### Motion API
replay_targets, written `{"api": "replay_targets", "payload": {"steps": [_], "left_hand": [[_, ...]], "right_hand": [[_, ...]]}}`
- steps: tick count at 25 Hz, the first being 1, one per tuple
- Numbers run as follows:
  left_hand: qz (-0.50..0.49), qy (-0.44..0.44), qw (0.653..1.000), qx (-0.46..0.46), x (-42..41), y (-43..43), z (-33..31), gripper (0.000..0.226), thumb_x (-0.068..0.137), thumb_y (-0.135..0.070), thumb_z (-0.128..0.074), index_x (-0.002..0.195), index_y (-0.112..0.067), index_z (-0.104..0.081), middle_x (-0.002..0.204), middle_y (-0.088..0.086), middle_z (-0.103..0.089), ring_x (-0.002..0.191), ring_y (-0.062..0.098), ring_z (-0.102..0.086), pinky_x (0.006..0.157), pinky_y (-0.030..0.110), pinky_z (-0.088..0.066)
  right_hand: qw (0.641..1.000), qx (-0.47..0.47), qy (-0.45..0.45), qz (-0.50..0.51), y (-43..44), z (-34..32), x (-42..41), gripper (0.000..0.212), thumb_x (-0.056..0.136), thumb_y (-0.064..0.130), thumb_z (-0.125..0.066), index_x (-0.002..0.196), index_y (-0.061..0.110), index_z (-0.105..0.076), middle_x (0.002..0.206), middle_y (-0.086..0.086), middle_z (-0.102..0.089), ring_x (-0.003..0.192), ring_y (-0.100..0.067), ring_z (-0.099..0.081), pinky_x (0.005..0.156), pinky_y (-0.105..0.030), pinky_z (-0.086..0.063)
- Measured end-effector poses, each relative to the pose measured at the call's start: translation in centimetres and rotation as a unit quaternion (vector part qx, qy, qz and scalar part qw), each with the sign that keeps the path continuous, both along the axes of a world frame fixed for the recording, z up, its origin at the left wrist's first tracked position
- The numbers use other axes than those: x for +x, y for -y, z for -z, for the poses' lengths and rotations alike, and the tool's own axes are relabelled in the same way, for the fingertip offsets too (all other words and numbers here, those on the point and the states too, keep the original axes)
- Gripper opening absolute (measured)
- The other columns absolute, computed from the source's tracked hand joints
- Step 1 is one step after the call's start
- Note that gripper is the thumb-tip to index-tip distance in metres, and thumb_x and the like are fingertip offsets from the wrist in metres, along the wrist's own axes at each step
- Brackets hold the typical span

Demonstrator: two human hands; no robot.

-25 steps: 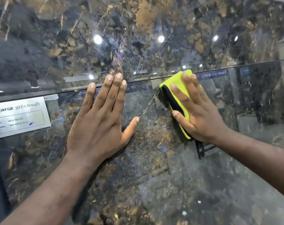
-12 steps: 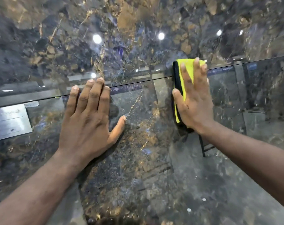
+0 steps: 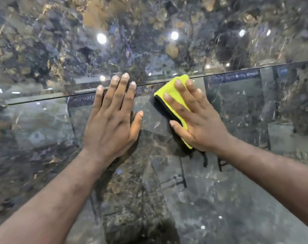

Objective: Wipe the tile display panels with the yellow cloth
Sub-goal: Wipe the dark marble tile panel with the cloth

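Centrally, flat left hand [image 3: 112,120] presses glossy dark marbled tile panel [image 3: 220,199]; right hand [image 3: 197,120], fingers straight, pins folded yellow cloth [image 3: 174,95], black-edged, just below the panel seam [image 3: 44,99].

The left hand [image 3: 112,120], flat on the lower panel [image 3: 237,199], stands just left of the yellow cloth [image 3: 173,93]; bare panel stretches right and below.

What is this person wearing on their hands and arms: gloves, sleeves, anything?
Nothing that shows. The left hand and right hand are bare: no gloves, rings or watch. The left forearm and right forearm are uncovered to the picture's edge, so no sleeve is in view. The fingernails are short and unpainted.
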State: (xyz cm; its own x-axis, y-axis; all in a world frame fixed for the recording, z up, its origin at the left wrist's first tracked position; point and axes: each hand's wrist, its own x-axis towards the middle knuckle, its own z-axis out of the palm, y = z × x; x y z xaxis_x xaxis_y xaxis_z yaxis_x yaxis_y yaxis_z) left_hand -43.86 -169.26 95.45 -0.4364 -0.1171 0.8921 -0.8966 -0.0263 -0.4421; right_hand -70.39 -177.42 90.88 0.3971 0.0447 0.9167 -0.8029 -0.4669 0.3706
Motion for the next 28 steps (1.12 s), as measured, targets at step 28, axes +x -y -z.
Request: {"api": "replay_targets", "payload": {"steps": [28], "left_hand": [[-0.029, -0.019, 0.999, 0.018, -1.1, 0.5, 1.3, 0.089, 0.107, -0.059, -0.040, 0.169, 0.002, -0.023, 0.180, 0.021, -0.011, 0.168, 0.037, -0.009, 0.136, 0.056, -0.007]], "right_hand": [[0.993, 0.044, 0.109, -0.012, 4.2, 0.0, -9.9, 0.071, 0.108, 0.041, -0.052, 0.169, 0.027, -0.019, 0.178, -0.013, -0.009, 0.164, -0.035, -0.003, 0.131, -0.059, -0.015]]}}
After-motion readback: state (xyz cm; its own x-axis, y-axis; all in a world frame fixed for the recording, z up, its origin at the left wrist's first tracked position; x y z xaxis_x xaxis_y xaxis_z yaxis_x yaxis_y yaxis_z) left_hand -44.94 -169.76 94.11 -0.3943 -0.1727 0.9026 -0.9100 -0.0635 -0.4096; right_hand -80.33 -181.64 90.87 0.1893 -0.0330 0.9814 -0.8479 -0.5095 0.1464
